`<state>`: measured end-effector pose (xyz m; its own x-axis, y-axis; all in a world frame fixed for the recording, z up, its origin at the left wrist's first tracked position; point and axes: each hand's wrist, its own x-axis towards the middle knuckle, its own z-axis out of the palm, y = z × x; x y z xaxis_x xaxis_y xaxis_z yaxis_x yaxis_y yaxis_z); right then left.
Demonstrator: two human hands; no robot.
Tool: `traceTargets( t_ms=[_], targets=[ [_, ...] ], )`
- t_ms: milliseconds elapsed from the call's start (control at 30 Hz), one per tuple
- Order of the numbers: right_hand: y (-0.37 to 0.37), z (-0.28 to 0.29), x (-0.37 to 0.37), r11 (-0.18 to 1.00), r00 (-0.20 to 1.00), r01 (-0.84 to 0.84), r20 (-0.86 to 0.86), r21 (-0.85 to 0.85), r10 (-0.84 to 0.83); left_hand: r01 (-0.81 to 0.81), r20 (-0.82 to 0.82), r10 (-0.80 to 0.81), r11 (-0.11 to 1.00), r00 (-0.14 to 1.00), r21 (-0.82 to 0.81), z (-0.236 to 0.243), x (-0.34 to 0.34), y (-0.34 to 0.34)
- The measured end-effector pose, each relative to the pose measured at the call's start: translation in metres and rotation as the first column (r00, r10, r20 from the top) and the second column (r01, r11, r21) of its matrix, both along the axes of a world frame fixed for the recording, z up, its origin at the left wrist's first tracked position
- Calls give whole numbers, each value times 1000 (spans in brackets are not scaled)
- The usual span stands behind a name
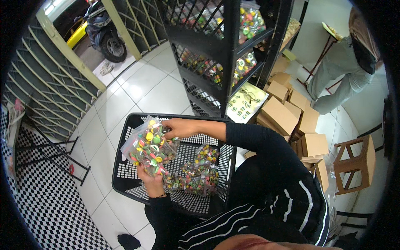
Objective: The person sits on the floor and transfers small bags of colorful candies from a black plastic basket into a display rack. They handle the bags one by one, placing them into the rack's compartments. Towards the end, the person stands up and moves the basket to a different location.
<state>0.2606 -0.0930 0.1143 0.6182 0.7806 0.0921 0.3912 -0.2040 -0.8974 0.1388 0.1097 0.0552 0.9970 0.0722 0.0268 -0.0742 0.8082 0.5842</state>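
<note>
A clear plastic bag full of small, round, colourful pieces is held up over the left part of a black perforated plastic basket. My left hand grips the bag's lower end, thumb and fingers curled on it. Its upper right side is pinched by my right hand, which reaches across the basket's far rim; some fingertips are hidden against the bag. Inside the basket lie several similar filled bags, grouped toward its right and near side. What the small pieces are is hard to make out.
Beyond the basket stands a black rack loaded with similar bags. Cardboard boxes pile up at right, near a brown stool and a person in grey trousers. A black-and-white checkered cloth and a folding metal gate are at left.
</note>
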Motion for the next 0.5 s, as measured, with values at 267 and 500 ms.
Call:
traceTargets(
  t_ms=[267,500],
  targets=[
    [-113,96,-57,975,919,217,326,57,-224,251,269,-224,965,937,-72,37,-9,-28],
    [-232,126,-107,700,772,615,-94,364,-629,125,69,-128,991,989,45,28,-40,-30]
  ],
)
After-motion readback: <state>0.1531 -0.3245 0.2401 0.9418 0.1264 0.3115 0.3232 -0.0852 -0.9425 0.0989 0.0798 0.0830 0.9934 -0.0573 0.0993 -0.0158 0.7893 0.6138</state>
